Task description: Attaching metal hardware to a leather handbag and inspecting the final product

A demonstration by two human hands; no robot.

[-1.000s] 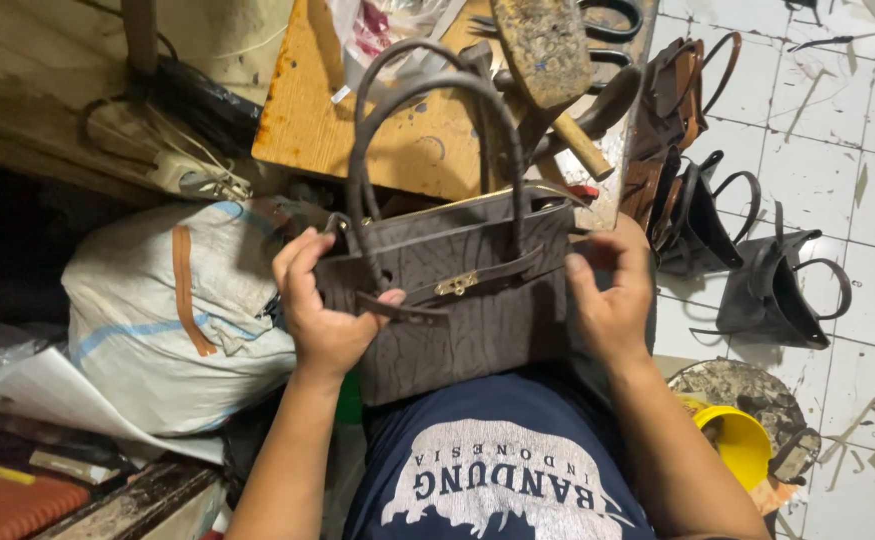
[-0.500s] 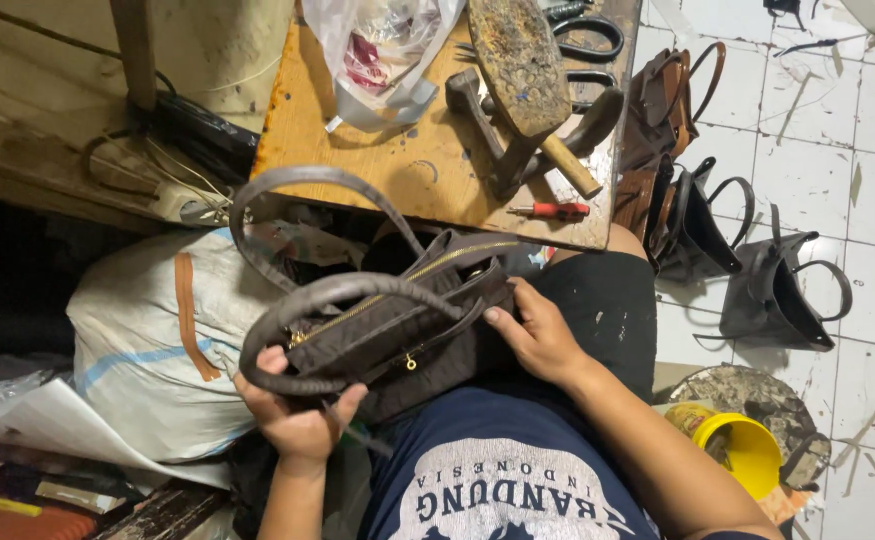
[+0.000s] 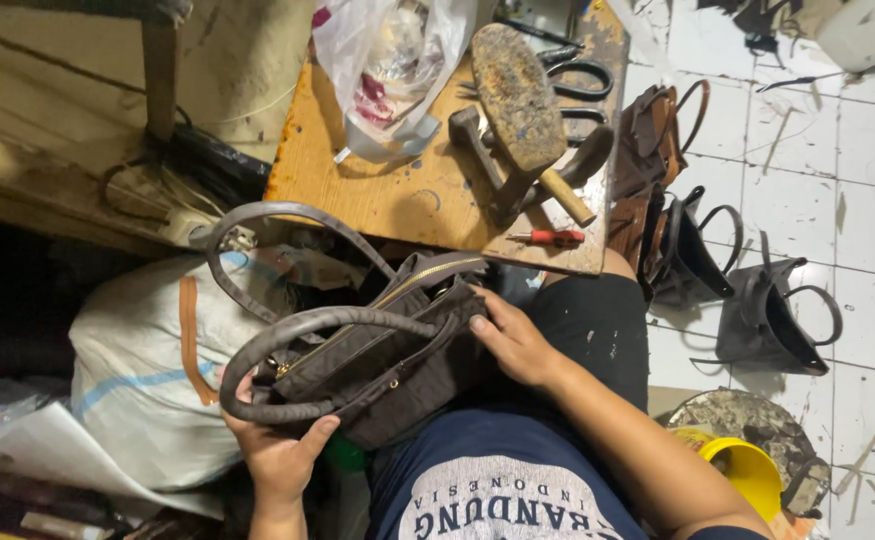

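Left hand [image 3: 279, 448] cups handbag [image 3: 387, 350]; right hand [image 3: 513, 342] steadies it.

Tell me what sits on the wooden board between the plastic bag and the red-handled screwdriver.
In the head view, a hammer and a worn shoe-shaped block lie between the plastic bag and the screwdriver.

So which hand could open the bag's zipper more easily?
Probably the right hand: it rests free against the brown handbag near its zipper top. The left hand is busy, gripping the bag from below by its handle.
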